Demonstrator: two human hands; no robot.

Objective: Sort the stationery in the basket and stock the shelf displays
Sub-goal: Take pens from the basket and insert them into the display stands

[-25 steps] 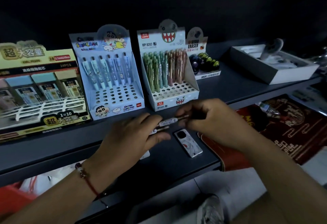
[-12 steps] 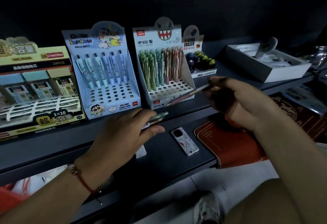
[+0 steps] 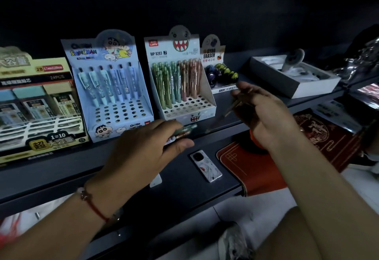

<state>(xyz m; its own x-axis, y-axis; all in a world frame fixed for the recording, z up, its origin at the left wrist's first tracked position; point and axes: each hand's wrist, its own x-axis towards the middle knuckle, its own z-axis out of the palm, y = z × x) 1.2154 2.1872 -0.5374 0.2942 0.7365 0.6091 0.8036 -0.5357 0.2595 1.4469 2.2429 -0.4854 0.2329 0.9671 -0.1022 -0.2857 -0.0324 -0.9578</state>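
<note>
My left hand (image 3: 141,151) grips a small bunch of pens (image 3: 181,134) just in front of the monster-face pen display (image 3: 182,79), which holds green, teal and pink pens with several empty holes in its front rows. My right hand (image 3: 262,114) holds a single pen (image 3: 222,117) that slants down to the left, its tip near the display's right front corner. The blue cartoon pen display (image 3: 110,87) stands to the left with one row of pens and many empty holes.
A yellow refill box (image 3: 34,105) sits at the far left, a gyro eraser box (image 3: 217,70) and a white tray (image 3: 295,79) at the right. A phone (image 3: 206,166) and a small white tag (image 3: 155,180) lie on the dark shelf. A red mat (image 3: 266,167) lies lower right.
My right hand pulled one pen away from the bunch and carried it right and up toward the monster-face display. My left hand stayed put with the remaining pens.
</note>
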